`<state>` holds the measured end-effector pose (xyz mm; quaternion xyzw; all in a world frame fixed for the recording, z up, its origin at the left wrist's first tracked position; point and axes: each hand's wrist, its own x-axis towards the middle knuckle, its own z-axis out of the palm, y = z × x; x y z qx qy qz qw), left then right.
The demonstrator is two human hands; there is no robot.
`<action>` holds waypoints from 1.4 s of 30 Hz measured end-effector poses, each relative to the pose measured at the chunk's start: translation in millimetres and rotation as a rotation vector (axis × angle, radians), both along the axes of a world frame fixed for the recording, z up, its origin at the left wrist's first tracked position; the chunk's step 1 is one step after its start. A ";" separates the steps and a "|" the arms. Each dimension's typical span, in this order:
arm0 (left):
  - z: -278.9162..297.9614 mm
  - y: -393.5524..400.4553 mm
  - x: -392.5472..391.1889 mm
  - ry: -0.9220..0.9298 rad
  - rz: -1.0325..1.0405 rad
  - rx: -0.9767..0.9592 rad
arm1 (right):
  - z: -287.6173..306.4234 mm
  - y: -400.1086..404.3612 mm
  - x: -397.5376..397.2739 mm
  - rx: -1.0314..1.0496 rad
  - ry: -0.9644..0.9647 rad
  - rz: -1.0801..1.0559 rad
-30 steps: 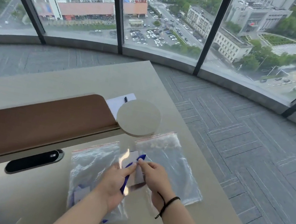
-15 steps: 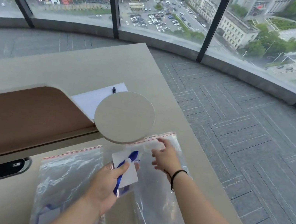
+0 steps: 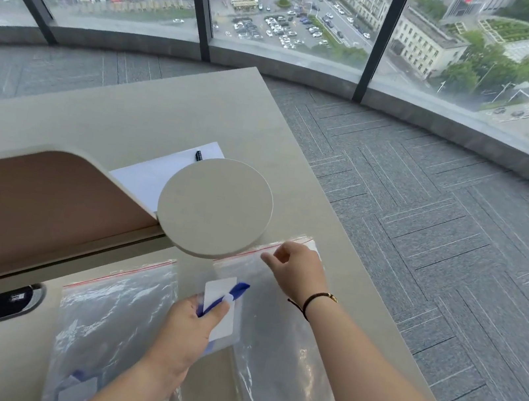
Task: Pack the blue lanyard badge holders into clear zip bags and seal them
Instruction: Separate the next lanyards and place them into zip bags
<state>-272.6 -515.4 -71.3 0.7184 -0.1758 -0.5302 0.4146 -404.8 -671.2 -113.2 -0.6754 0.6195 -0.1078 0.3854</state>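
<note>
Blue badge holder (image 3: 223,301) pinched, L hand (image 3: 181,336) fingers.

Beige table (image 3: 173,109), two zip bags (image 3: 113,311) (clear), paper (image 3: 152,175)

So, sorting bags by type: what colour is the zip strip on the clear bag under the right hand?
Red, on the clear plastic zip bag, seen in the head view.

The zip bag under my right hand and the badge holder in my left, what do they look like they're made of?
Zip bag: thin clear plastic film, glossy; the desk shows through and it wrinkles. Badge holder: seemingly a clear soft plastic sleeve over a white card, with a blue strap, probably woven fabric.
</note>
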 end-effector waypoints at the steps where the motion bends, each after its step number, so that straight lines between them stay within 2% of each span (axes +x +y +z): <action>1: 2.1 0.8 -0.1 -0.012 0.004 -0.001 | 1.8 3.9 -2.2 -0.003 -0.029 -0.032; 5: 18.7 8.9 1.0 -0.042 -0.073 -0.058 | 7.7 24.1 -14.1 0.050 -0.234 -0.218; 8: 38.1 16.2 4.5 0.030 -0.129 -0.098 | 15.8 44.9 -20.2 0.070 -0.354 -0.288; 11: 55.5 24.2 9.4 0.207 -0.099 -0.146 | 28.0 68.0 -23.5 0.110 -0.419 -0.299; 19: 104.3 62.3 5.9 0.483 -0.116 -0.048 | 82.4 134.7 -19.2 0.173 -0.582 -0.118; 23: 137.4 95.6 6.9 0.562 -0.052 -0.096 | 114.5 169.0 -17.2 0.099 -0.547 0.035; 27: 156.2 128.5 14.9 0.588 -0.002 -0.145 | 146.3 207.4 -6.7 0.009 -0.482 0.183; 33: 179.8 188.4 47.2 0.591 0.059 -0.142 | 187.1 267.8 25.3 -0.086 -0.482 0.239; 39: 203.2 252.4 88.5 0.565 0.122 -0.144 | 204.2 321.9 64.4 -0.111 -0.581 0.122; 42: 208.7 278.5 112.2 0.515 0.151 -0.082 | 212.4 343.7 88.6 -0.133 -0.612 0.075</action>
